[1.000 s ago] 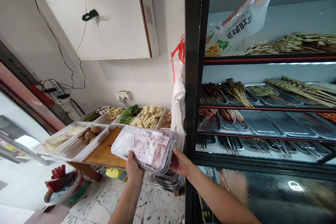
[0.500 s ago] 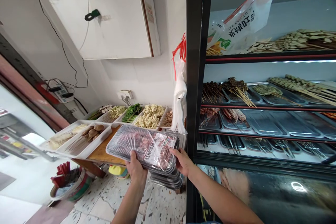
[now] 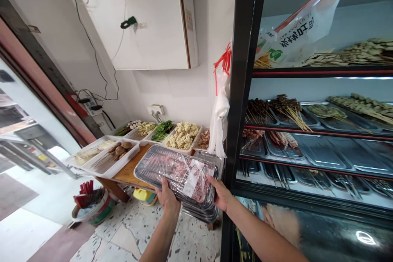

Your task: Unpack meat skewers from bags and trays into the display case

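Note:
Between my two hands is a black plastic tray of meat skewers (image 3: pixel 175 168), sealed in clear film with a white printed label. My left hand (image 3: pixel 168 197) grips its near edge, thumb on top of the film. At the right end, my right hand (image 3: pixel 220 193) pinches the corner, thumb on top. The fingers under the tray are hidden. Below its right end shows a stack of similar black trays (image 3: pixel 202 213), mostly covered by the held one. I cannot tell whether the held tray touches that stack.
A wooden table (image 3: pixel 135 168) bears white trays of mushroom (image 3: pixel 123 149) and vegetable skewers. White plastic bags (image 3: pixel 220 118) hang beside a glass-fronted display cabinet (image 3: pixel 245 90) with shelves of skewers. On the floor stand a bucket (image 3: pixel 98 208) and a yellow container (image 3: pixel 144 195).
My view has swung slightly left, so the scene sits further right. Both hands still hold the tray, at nearly the same tilt.

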### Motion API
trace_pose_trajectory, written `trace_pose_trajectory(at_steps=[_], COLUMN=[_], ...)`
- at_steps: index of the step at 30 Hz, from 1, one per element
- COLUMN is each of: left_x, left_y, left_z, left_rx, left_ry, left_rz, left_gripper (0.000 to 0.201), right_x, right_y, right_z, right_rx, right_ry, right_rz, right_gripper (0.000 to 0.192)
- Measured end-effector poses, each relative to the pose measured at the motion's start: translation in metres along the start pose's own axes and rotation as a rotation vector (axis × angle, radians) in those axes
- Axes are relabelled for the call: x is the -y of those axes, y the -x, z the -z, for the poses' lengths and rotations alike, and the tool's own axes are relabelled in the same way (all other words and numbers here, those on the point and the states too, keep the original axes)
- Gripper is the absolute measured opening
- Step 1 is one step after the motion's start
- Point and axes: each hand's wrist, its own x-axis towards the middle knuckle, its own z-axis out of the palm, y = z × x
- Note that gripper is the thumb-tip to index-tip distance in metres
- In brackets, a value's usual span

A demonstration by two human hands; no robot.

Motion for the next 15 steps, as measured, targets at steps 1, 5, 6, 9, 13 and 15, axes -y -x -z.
trace_pose_trajectory(at_steps=[1,5,6,9,13,15], left_x=[-0.002,-0.009,-0.009,-0.009,-0.003,-0.001], left_y=[-0.001,-0.005,-0.005,-0.009,-0.015,-0.018], left_z=[0.0,0.002,0.002,0.006,0.011,0.013], left_rx=[-0.019,-0.074,-0.072,-0.052,-0.011,-0.004], left_ry=[-0.008,-0.08,-0.085,-0.06,-0.033,-0.039], left_rz=[0.012,0.056,0.054,0.037,0.002,-0.02], left_gripper=[0.041,0.041,0.042,0.043,0.043,0.042], right_x=[0.003,0.01,0.009,0.006,0.004,0.005], right_y=[0.002,0.002,0.0,-0.005,-0.008,-0.008], right_z=[0.0,0.004,0.006,0.013,0.018,0.019], right_rx=[0.05,0.147,0.123,0.013,-0.058,-0.072], right_ry=[-0.012,-0.015,-0.002,0.05,0.077,0.079], right_rz=[-0.035,-0.072,-0.052,0.007,0.003,0.0], right_gripper=[0.045,0.039,0.034,0.028,0.032,0.031])
